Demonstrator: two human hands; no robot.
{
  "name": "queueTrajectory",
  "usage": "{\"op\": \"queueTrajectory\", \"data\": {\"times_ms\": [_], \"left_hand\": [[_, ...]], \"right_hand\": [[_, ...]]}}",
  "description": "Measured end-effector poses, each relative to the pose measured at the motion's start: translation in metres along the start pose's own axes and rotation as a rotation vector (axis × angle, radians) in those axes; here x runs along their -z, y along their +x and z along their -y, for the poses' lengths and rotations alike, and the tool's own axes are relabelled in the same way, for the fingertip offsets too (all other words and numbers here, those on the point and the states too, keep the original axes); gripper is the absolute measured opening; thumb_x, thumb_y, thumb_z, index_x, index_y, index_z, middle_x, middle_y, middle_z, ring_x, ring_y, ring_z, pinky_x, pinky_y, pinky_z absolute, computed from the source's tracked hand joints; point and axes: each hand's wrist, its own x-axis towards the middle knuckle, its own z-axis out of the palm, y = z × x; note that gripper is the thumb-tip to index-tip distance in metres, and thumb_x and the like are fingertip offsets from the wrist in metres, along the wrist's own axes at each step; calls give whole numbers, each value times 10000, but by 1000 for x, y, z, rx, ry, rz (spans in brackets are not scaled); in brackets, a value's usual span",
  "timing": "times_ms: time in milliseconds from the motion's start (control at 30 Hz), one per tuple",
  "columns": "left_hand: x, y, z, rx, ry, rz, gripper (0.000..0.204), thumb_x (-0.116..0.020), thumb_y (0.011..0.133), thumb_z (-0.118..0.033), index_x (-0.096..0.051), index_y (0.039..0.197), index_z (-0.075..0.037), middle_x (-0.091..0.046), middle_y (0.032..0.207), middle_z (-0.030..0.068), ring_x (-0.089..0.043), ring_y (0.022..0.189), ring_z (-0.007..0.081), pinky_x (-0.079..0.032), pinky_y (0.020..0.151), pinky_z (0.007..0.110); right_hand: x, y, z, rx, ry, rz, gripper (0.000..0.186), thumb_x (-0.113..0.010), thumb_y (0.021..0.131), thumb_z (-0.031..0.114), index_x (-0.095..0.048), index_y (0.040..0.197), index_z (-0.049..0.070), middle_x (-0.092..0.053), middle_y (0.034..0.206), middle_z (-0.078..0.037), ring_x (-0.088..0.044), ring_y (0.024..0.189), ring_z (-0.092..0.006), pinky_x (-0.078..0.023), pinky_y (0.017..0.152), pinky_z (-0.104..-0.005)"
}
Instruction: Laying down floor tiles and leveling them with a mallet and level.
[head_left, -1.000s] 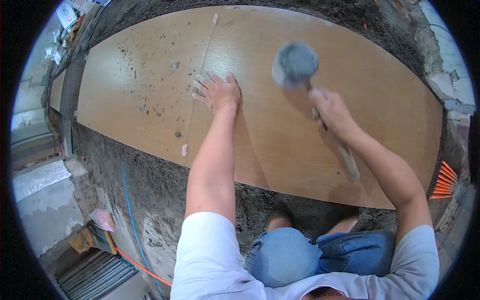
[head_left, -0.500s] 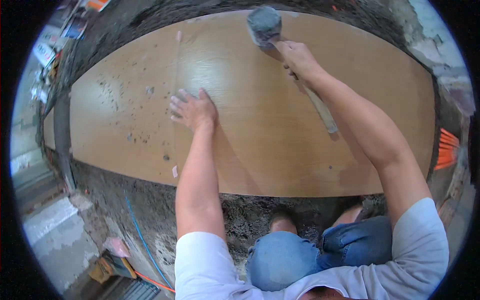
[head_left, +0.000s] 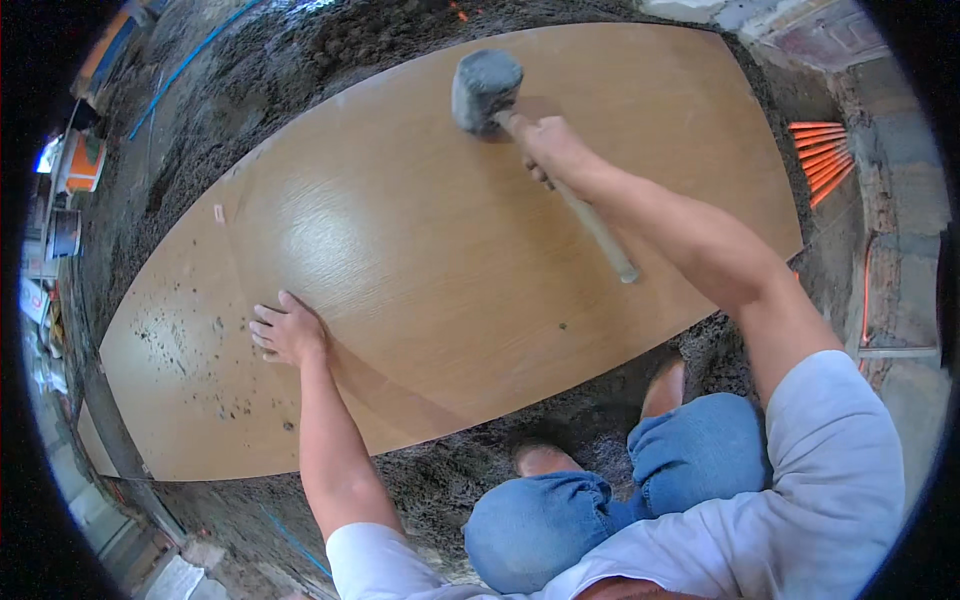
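Note:
My right hand is wrapped round the wooden handle of a mallet, just below its thick, grey-smeared head. The head is over the far part of a large, glossy wood-look tile; whether it touches the surface I cannot tell. The handle's free end points back toward me. My left hand lies flat with fingers spread near the seam, beside a second wood-look tile spotted with dark crumbs. A small pale spacer sits at the far end of that seam.
Dark, damp mortar surrounds the tiles, and my bare feet are in it at the near edge. Orange tubes stick out by the right wall. A blue line crosses the far left; an orange bucket stands there.
My view has turned, so the tiles look tilted. The mallet's head appears a little further left. My left hand is still flat by the seam, and my right keeps hold of the handle.

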Motion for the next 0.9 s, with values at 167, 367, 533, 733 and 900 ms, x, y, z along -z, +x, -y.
{"op": "queueTrajectory", "data": {"times_ms": [167, 367, 533, 733, 900], "left_hand": [[-2, 8, 5, -31, -16, -64, 733, -322, 937, -613, -285, 1479, -120, -218, 1540, 185, -169, 1435, 324, -116, 1128, 573], [-19, 24, 5, -22, 9, -116, 747, -363, 930, -576, -315, 1456, -46, -235, 1536, 191, -197, 1429, 325, -131, 1125, 566], [-5, -201, -59, -1325, -90, 224, 688, -490, 916, -441, -318, 1452, -46, -221, 1546, 174, -160, 1441, 334, -107, 1151, 527], [11, -357, -40, -2409, -193, 1156, 701, -561, 857, -486, -397, 1412, -91, -292, 1522, 119, -228, 1426, 291, -112, 1174, 475], [26, -314, -103, -1973, -99, 620, 708, -502, 893, -472, -343, 1435, -46, -266, 1533, 138, -188, 1436, 322, -97, 1175, 470]], "right_hand": [[53, -42, -48, 20, 10, -97, 519, -515, 911, 530, -619, 973, 25, -519, 628, -29, -495, 492, -132, -409, 433, -303], [108, -40, -95, -162, 14, -60, 504, -512, 909, 562, -556, 1000, 69, -557, 654, -72, -517, 482, -186, -419, 426, -334], [133, -154, -120, 17, 129, -156, 515, -519, 926, 517, -590, 1113, 42, -505, 664, 2, -451, 495, -73, -379, 439, -242], [134, -199, -144, -228, 194, -209, 463, -516, 948, 427, -570, 1212, 51, -530, 713, 11, -460, 541, -52, -387, 473, -211], [140, -201, -163, -179, 234, -249, 477, -497, 965, 415, -575, 1242, 35, -523, 696, -4, -468, 566, -65, -398, 493, -215]]}}
